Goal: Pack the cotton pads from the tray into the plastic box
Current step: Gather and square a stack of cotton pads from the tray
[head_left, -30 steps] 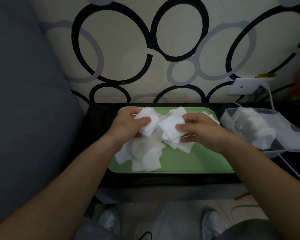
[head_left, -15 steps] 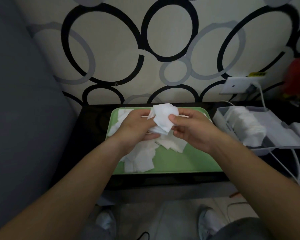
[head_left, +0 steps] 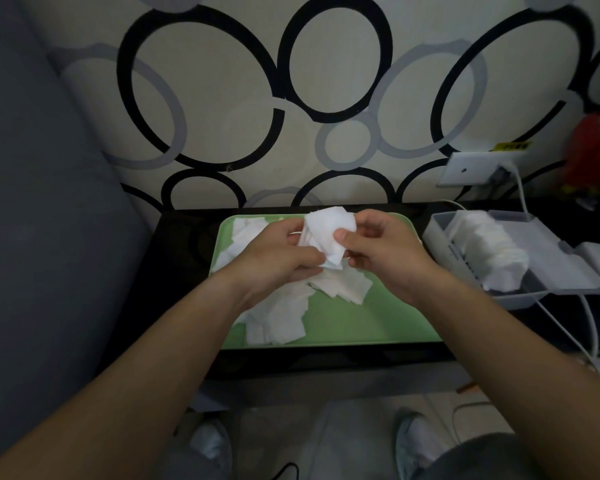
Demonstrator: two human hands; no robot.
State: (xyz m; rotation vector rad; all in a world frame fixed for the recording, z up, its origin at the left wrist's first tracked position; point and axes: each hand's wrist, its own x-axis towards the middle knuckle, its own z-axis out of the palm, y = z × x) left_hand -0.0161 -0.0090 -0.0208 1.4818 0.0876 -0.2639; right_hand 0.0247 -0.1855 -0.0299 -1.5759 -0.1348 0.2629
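A green tray (head_left: 371, 327) lies on a black table with several loose white square cotton pads (head_left: 281, 317) scattered over its left and middle. Above the tray my left hand (head_left: 278, 258) and my right hand (head_left: 378, 251) together hold a small stack of cotton pads (head_left: 324, 233), the right thumb pinching its front. To the right stands a grey plastic box (head_left: 548, 258) with its lid open, and a row of cotton pads (head_left: 492, 251) sits packed inside it.
The black table (head_left: 181, 258) stands against a wall patterned with rings. A wall socket (head_left: 471, 169) with white cables (head_left: 589, 327) is at the right, beside a red object (head_left: 593, 157). A grey sofa side (head_left: 32, 237) fills the left. My shoes (head_left: 208, 445) show below.
Both hands, each holding pads a second ago, have come together and merged them into one stack raised above the tray. The view shifted slightly.
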